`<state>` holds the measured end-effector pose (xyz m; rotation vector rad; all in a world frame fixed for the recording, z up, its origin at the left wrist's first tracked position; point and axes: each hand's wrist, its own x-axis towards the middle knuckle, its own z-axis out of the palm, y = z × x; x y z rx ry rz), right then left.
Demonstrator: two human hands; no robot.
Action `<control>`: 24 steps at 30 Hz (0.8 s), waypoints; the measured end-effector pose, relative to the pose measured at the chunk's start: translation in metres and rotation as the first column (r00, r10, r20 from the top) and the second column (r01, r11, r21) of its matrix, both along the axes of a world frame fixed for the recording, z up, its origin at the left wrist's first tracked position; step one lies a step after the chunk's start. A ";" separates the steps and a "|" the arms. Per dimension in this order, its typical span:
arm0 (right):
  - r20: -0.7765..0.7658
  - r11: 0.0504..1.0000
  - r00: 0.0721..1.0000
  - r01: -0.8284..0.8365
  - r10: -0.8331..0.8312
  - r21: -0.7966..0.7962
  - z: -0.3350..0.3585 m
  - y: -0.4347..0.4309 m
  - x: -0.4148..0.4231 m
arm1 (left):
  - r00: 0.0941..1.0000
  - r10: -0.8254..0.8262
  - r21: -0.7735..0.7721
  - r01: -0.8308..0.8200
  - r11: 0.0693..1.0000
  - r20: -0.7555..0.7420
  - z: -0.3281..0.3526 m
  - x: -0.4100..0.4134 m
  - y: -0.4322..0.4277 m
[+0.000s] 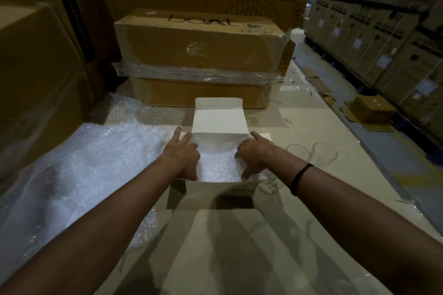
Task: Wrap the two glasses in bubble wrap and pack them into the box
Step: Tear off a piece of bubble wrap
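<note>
Scene: packing is pictured from above on a cardboard-covered work surface in a dim warehouse.
Box: a small pale box is set open at the middle of the surface, with its lid flap raised at the far side.
Lining: bubble wrap is laid inside the box and covers its floor.
Left hand: the left hand is spread at the box's left side. Two fingers are laid forward over the side flap and the thumb is stretched back to the near wall. Nothing is gripped.
Right hand: the right hand is spread the same way at the right side, index finger pointed forward, thumb pressed down by the near corner against the wrap. A black band is worn on the wrist.
Glasses: two clear glasses are seen side by side just right of the box, outside it and unwrapped. Whether they are upright cannot be told.
Loose wrap: a large bubble-wrap sheet is spread to the left, reaching up to the box.
Background: a film-banded brown carton lies just behind the box, and stacked cartons are lined along the right.
</note>
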<state>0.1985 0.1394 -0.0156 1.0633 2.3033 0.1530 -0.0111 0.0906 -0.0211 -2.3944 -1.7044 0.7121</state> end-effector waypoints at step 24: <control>0.075 0.996 0.997 0.012 -0.018 0.087 0.006 -0.013 -0.004 | 0.999 -0.049 0.047 0.049 0.998 -0.005 -0.002 0.003 0.010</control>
